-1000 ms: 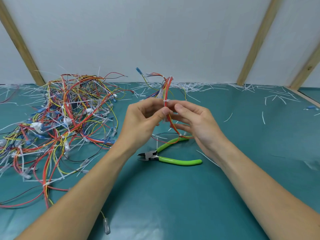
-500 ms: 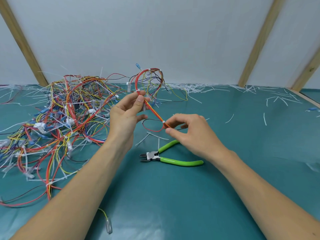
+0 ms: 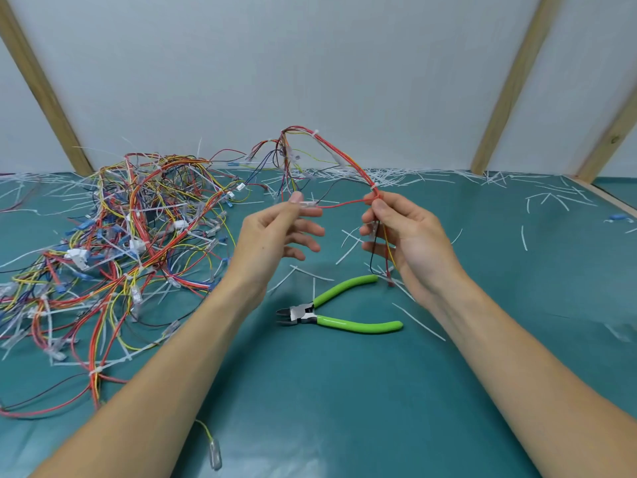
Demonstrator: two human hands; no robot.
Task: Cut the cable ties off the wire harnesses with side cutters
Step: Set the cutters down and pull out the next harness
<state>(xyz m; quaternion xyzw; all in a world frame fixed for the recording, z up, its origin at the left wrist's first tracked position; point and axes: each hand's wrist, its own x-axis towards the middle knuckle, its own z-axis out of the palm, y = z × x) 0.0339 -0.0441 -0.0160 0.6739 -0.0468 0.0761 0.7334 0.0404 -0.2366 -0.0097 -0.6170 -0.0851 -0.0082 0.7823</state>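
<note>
The left hand (image 3: 275, 232) is pinching a clear connector of the red-wired wire harness (image 3: 339, 160), which is arching above the desk (image 3: 344, 391); the right hand (image 3: 403, 232) is pinching a tied junction. Both hands are now wider apart and higher than before; the green-handled side cutters (image 3: 339, 313) are lying unmoved beneath.

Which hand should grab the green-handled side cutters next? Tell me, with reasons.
Right hand, probably. The green-handled side cutters lie on the teal mat just below it, handles pointing its way. The left hand can hold the red wire harness alone.
</note>
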